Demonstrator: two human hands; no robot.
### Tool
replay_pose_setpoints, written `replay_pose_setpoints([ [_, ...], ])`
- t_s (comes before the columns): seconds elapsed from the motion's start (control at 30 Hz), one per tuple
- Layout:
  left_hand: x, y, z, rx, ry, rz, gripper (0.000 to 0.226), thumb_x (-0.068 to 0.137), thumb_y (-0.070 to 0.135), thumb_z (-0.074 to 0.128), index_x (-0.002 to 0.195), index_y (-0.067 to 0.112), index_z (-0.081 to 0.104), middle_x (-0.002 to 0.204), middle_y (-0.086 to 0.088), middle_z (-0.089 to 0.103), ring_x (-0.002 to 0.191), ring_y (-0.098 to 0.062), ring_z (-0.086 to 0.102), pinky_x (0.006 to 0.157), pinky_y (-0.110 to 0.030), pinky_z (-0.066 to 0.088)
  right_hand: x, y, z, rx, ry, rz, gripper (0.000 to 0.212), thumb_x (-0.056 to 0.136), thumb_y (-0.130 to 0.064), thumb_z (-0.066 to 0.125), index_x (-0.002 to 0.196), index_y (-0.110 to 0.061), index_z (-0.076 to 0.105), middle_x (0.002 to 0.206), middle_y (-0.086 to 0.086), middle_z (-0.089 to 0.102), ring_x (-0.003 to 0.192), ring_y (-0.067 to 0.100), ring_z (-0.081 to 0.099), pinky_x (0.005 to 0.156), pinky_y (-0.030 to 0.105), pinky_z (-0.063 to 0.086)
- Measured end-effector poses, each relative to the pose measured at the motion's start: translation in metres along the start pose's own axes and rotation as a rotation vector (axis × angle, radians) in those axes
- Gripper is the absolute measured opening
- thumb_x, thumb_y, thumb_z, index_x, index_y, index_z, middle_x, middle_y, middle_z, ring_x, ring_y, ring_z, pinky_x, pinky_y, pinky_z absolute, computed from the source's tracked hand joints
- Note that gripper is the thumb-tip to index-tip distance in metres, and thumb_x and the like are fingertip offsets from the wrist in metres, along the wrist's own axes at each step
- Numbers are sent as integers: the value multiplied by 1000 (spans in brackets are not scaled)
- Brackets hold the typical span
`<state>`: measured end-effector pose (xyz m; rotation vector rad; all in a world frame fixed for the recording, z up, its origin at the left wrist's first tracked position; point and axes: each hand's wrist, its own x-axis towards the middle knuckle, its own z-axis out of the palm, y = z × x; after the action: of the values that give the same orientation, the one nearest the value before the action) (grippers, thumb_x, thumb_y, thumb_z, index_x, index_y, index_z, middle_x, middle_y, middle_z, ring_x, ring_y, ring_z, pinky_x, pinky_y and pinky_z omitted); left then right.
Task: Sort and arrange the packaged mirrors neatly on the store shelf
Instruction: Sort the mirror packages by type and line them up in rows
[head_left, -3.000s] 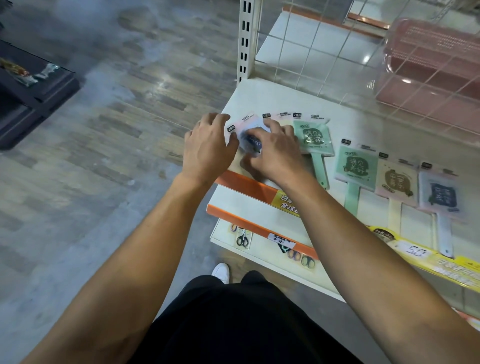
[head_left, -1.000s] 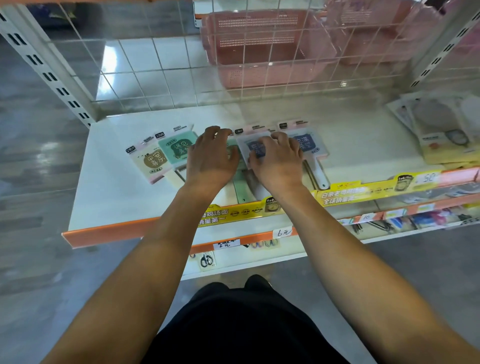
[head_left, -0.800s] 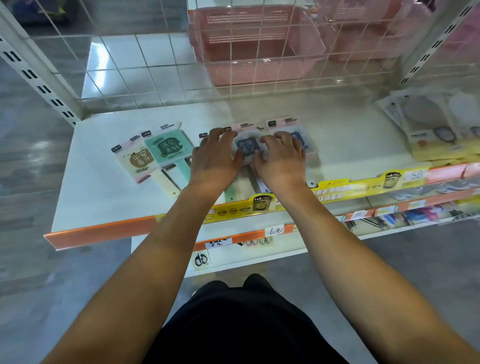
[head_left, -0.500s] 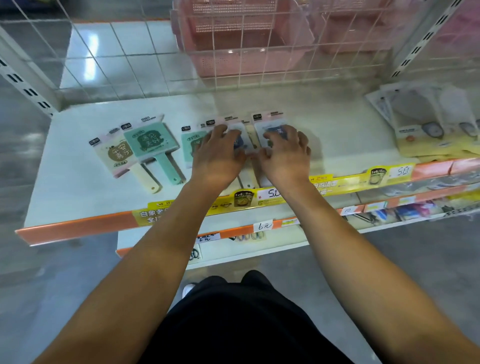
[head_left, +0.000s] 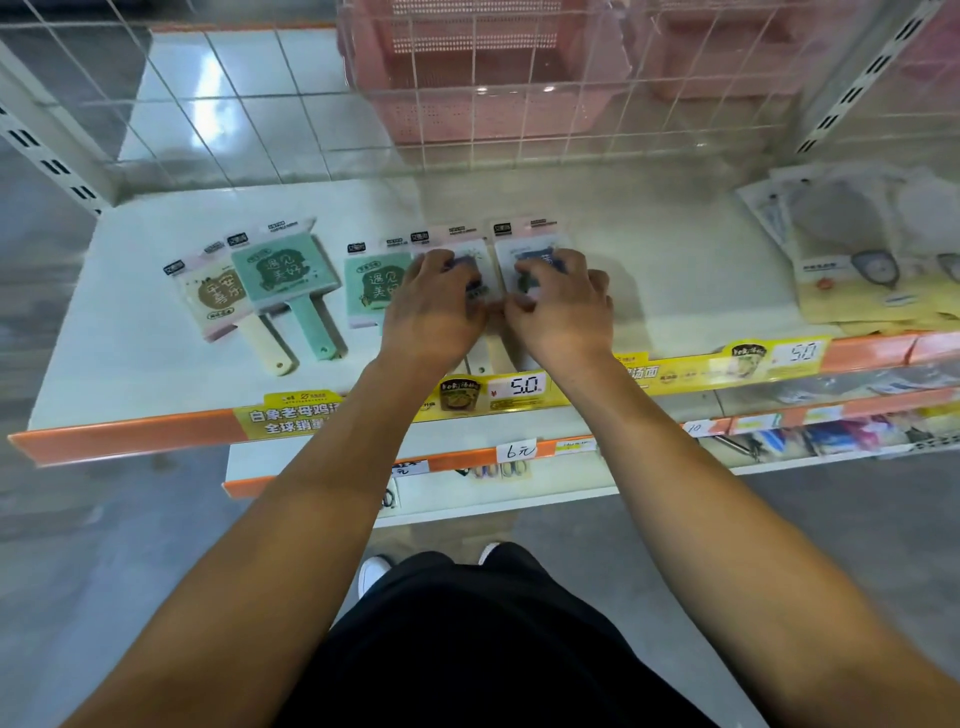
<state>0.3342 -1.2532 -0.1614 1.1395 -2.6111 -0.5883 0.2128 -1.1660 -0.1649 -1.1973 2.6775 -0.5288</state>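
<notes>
Several packaged hand mirrors lie in a row on the white shelf (head_left: 675, 270). At the left a beige mirror (head_left: 215, 299) is overlapped by a green mirror (head_left: 280, 270). A second green mirror (head_left: 371, 283) lies beside them. My left hand (head_left: 436, 312) holds a white mirror with a blue print (head_left: 475, 254), fingers bent over its face. My right hand (head_left: 563, 306) grips another blue-print mirror (head_left: 524, 241) just to the right. My thumbs nearly meet between the two packs. Both mirrors' handles are mostly hidden under my hands.
A wire grid (head_left: 519, 104) backs the shelf, with pink baskets (head_left: 483, 78) behind it. Other flat packaged goods (head_left: 852, 270) are piled at the right end. An orange and yellow price strip (head_left: 514, 387) runs along the front edge. A lower shelf (head_left: 571, 473) holds small items.
Both hands have stayed on the two blue-print mirrors and eased them apart into side-by-side places. My view has drifted right and nearer to the shelf.
</notes>
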Motion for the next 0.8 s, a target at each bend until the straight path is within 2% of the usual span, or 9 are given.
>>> replay_pose_setpoints([
  [0.2,-2,12,1,-32,10,-21,55,72,36,38,112,11,66,124,-12,54,119,-30,49,92,-42,47,0,5,-3,15,-10,-40,45,88,-44,58,131,-33,56,145,2,39,123,37,39,99,42,40],
  [0.4,4,12,2,-14,-27,-31,36,84,26,58,116,11,62,128,-9,51,123,-28,45,96,-43,44,1,5,-3,1,-25,-50,46,88,-42,58,133,-32,54,146,3,36,123,37,37,99,43,39],
  [0.67,6,11,4,-18,-19,-14,33,88,28,59,117,14,61,129,-6,51,124,-25,44,98,-41,43,1,6,-2,-9,-30,-51,47,91,-43,56,136,-31,51,148,3,33,125,37,35,100,43,38],
  [0.8,6,13,2,23,-10,-14,35,87,30,57,119,16,60,131,-4,51,127,-24,41,104,-42,33,0,5,-4,-9,-46,-57,47,91,-43,56,136,-31,50,148,3,33,126,36,35,98,43,39],
])
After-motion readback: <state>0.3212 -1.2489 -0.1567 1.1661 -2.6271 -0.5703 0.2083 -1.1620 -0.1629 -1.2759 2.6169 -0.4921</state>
